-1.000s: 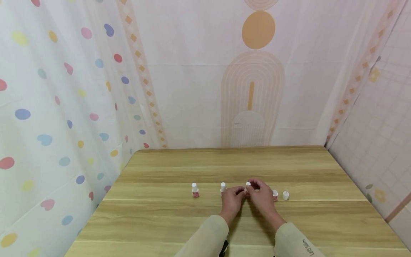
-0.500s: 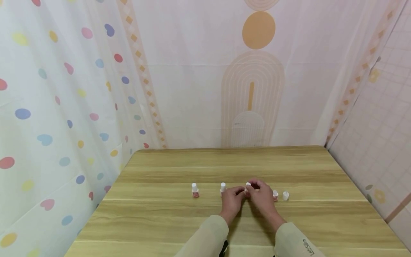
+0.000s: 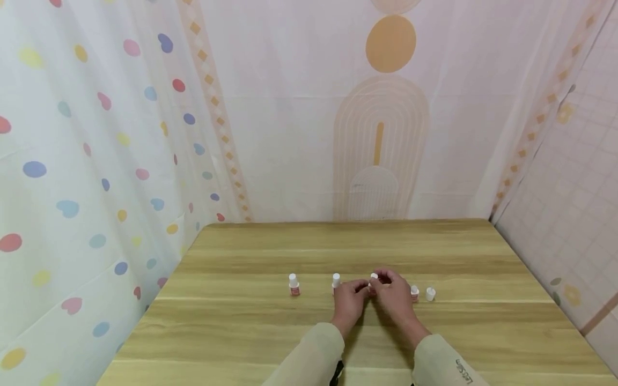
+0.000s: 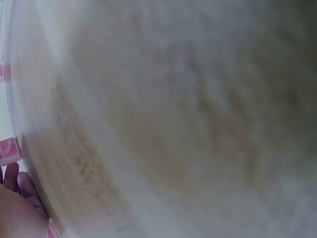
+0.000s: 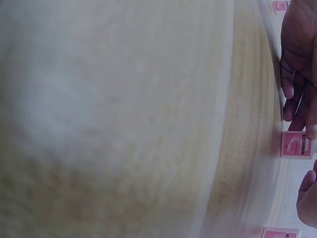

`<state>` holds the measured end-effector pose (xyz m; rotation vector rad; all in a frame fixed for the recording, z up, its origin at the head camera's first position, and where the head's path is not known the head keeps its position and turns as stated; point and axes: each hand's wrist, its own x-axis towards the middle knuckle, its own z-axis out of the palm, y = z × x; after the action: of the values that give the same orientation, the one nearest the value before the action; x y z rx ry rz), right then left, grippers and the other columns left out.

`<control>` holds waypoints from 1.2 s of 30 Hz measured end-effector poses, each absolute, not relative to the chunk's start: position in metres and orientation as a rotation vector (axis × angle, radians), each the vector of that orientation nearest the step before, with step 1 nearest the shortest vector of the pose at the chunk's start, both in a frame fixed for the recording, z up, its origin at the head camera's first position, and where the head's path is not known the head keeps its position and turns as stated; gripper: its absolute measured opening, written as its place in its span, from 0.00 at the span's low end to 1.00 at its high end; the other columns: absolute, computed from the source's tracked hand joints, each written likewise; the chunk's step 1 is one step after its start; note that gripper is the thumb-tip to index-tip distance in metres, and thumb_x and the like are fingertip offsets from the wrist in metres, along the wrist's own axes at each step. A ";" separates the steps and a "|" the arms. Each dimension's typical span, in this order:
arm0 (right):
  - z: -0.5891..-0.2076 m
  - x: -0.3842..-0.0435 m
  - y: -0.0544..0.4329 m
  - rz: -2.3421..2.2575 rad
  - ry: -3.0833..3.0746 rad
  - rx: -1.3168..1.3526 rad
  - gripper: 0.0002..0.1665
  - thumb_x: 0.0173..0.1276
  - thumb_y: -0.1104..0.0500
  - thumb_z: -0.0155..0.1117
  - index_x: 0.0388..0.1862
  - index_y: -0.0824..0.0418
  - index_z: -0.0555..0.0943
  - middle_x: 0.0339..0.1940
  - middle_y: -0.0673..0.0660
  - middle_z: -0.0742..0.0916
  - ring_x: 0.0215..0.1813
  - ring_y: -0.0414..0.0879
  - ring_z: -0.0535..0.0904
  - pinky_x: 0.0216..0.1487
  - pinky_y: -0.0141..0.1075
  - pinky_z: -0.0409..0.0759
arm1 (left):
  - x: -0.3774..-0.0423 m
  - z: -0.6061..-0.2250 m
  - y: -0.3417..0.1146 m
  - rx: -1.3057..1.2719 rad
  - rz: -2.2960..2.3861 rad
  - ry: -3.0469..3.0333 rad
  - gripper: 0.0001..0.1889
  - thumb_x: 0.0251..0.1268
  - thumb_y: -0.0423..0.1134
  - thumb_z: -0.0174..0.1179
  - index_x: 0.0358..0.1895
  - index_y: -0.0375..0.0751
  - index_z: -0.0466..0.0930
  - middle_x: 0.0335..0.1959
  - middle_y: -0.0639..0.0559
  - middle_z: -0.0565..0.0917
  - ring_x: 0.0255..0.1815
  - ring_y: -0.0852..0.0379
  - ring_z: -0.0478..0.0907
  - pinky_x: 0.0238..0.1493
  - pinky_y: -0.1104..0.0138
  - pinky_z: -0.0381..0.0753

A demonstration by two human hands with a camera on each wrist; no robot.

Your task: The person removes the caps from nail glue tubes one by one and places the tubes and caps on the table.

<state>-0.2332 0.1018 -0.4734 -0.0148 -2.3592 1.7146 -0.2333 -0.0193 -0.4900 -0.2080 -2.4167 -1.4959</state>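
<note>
In the head view, my left hand [image 3: 350, 308] and right hand [image 3: 395, 300] meet around a small bottle with a white cap [image 3: 374, 276]. In the right wrist view, the bottle's pink label [image 5: 296, 144] faces the camera; the left hand [image 5: 299, 47] pinches its body between thumb and fingertips. Close to the cap, the right hand [image 5: 308, 201] curls its thumb and fingers at the bottle's upper end. The bottle stands upright on the table. In the left wrist view, the left hand [image 4: 22, 206] shows beside the pink bottle [image 4: 9, 151].
Left of the hands stand two capped bottles, one apart [image 3: 294, 285] and another [image 3: 336, 281] partly behind the left hand. To the right are a shorter-looking bottle [image 3: 414, 294] and a loose white cap [image 3: 431, 294]. Patterned curtains [image 3: 289, 134] border the wooden table [image 3: 232, 321].
</note>
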 end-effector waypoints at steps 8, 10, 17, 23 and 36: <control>-0.473 -0.234 0.102 1.706 -2.361 0.005 0.13 0.67 0.64 0.67 0.49 0.68 0.84 0.40 0.58 0.85 0.47 0.50 0.79 0.44 0.36 0.77 | -0.234 -0.489 -0.019 -0.200 -1.493 -2.433 0.05 0.63 0.29 0.66 0.39 0.35 0.90 0.37 0.48 0.89 0.44 0.51 0.85 0.46 0.62 0.82; -0.472 -0.234 0.102 1.698 -2.361 0.012 0.13 0.68 0.64 0.67 0.49 0.68 0.84 0.40 0.58 0.85 0.47 0.50 0.79 0.45 0.36 0.77 | -0.233 -0.489 -0.019 -0.199 -1.492 -2.438 0.05 0.63 0.29 0.66 0.39 0.35 0.90 0.37 0.48 0.89 0.44 0.51 0.85 0.46 0.62 0.82; -0.472 -0.233 0.101 1.698 -2.343 0.036 0.12 0.68 0.66 0.66 0.49 0.69 0.83 0.40 0.59 0.86 0.47 0.50 0.79 0.45 0.36 0.77 | -0.233 -0.490 -0.020 -0.200 -1.491 -2.446 0.05 0.64 0.29 0.65 0.39 0.36 0.90 0.37 0.48 0.89 0.44 0.51 0.85 0.46 0.61 0.82; -0.472 -0.232 0.101 1.700 -2.336 -0.010 0.16 0.66 0.65 0.68 0.51 0.69 0.82 0.40 0.59 0.86 0.46 0.51 0.79 0.42 0.33 0.77 | -0.234 -0.490 -0.020 -0.226 -1.470 -2.433 0.05 0.63 0.28 0.65 0.38 0.37 0.90 0.36 0.49 0.89 0.42 0.53 0.86 0.44 0.63 0.82; -0.471 -0.231 0.102 1.714 -2.350 -0.027 0.10 0.67 0.63 0.68 0.45 0.65 0.84 0.39 0.57 0.86 0.44 0.48 0.79 0.42 0.34 0.77 | -0.234 -0.492 -0.020 -0.204 -1.471 -2.447 0.05 0.63 0.29 0.65 0.38 0.36 0.90 0.37 0.49 0.89 0.43 0.52 0.85 0.45 0.63 0.82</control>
<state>-0.2310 0.1023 -0.4713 -0.0267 -2.3496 1.7137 -0.2345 -0.0197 -0.4918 -0.2036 -2.4469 -1.4708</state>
